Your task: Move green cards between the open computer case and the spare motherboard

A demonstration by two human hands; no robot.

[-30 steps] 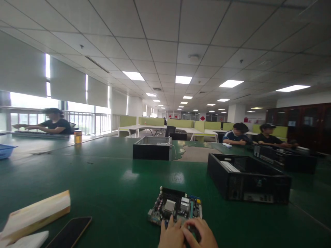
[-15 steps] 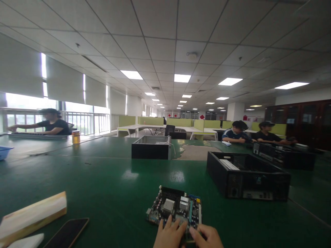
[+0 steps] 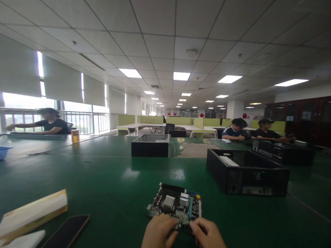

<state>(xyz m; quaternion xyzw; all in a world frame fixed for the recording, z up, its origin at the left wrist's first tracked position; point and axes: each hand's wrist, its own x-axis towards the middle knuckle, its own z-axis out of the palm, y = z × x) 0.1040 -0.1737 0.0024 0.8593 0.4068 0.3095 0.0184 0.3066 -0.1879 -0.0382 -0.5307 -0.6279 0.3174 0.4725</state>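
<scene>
Motherboard (image 3: 178,206) lies on the green counter (image 3: 108,186), the left hand (image 3: 160,229) over its near edge, that grip partly open with thumb apart from fingers; the right hand (image 3: 207,232) curls at the near right corner, though whether its grip has hold of anything I cannot tell; a black computer case (image 3: 256,181) sits farther back, to the right

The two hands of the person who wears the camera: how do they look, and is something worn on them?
The left hand and right hand are both bare. No glove, ring or marking shows on either. The picture's lower edge cuts off the forearms, so no sleeve is visible.
</scene>
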